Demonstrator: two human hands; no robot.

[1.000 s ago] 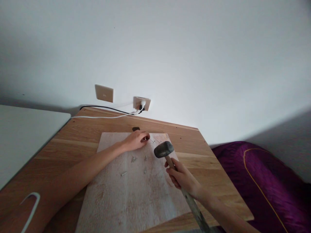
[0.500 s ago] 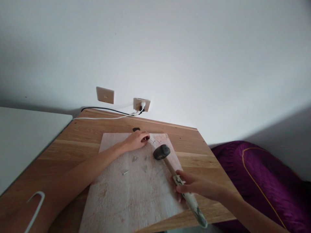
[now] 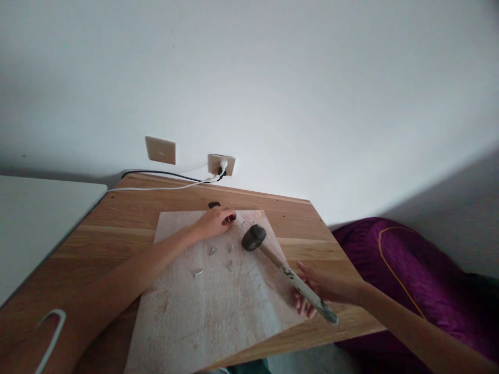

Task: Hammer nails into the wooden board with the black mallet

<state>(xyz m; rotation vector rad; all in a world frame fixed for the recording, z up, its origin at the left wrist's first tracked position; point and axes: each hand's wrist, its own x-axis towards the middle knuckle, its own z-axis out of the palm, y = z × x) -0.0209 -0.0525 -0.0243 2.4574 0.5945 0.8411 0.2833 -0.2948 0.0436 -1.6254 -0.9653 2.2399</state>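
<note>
My left hand rests near the far edge of a pale wooden board. Its fingers are curled together; what they pinch, if anything, is hidden. Close by, at its right, are small thin metal pieces that look like nails. Several more nails are on the board nearer to me. A mallet with a black head and a paint-worn wooden handle slants over the board's right side. My right hand is loosened around the handle, thumb raised off it and fingers spread beneath.
Under the board is a wooden tabletop, set against a white wall. A socket with plugged-in cables is at the back. A white surface stands at left, purple fabric at right. A white hook overlaps my left forearm.
My right hand has loosened from its grip on the mallet handle and shifted slightly right and down. The handle's end has swung up a little. My left hand keeps its place on the board.
</note>
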